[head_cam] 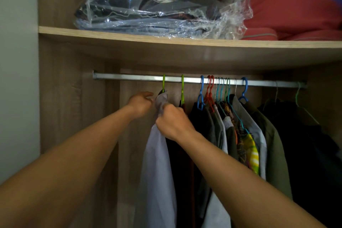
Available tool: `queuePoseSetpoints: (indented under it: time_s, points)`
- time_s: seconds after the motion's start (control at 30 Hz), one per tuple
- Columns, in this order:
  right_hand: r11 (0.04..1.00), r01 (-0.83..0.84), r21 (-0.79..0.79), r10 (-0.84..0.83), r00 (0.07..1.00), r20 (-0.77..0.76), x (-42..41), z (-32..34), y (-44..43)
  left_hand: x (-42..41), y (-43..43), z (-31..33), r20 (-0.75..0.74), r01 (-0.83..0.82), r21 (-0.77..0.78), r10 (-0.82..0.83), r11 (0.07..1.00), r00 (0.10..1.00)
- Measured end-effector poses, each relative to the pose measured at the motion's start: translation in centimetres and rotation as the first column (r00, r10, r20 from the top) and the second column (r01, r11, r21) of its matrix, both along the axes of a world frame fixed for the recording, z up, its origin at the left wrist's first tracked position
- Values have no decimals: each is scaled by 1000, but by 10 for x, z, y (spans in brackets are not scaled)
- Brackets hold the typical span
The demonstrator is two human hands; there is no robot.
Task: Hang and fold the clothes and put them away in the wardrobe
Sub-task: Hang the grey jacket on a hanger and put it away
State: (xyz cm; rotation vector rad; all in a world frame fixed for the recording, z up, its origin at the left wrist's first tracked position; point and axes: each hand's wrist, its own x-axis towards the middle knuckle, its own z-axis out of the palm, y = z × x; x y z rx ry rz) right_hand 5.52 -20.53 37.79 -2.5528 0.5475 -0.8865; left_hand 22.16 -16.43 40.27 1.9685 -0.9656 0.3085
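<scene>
A pale lilac shirt (157,163) hangs on a green hanger (163,83) hooked over the metal rail (129,77) of the wardrobe. My right hand (173,122) grips the shirt's collar area just below the hook. My left hand (141,103) is at the left side of the collar, its fingertips touching or pinching the cloth; the exact hold is hidden. A second green hanger (182,89) with a dark garment hangs just to the right.
Several garments on blue, red and teal hangers (209,92) fill the rail's right half. The wooden shelf (129,36) above holds a clear plastic bag of clothes (148,11) and a red bundle (292,15). The wardrobe's side panel (61,107) stands close on the left.
</scene>
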Motion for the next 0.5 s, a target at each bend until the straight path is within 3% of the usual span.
queuePoseSetpoints:
  time_s: [0.3, 0.5]
  points:
    - [980, -41, -194, 33, 998, -45, -86, 23, 21, -86, 105, -18, 221, -233, 2, 227, 972, 949]
    - [953, -170, -251, 142, 982, -125, -160, 17, 71, -199, 185, -46, 436, -376, 58, 315, 925, 843]
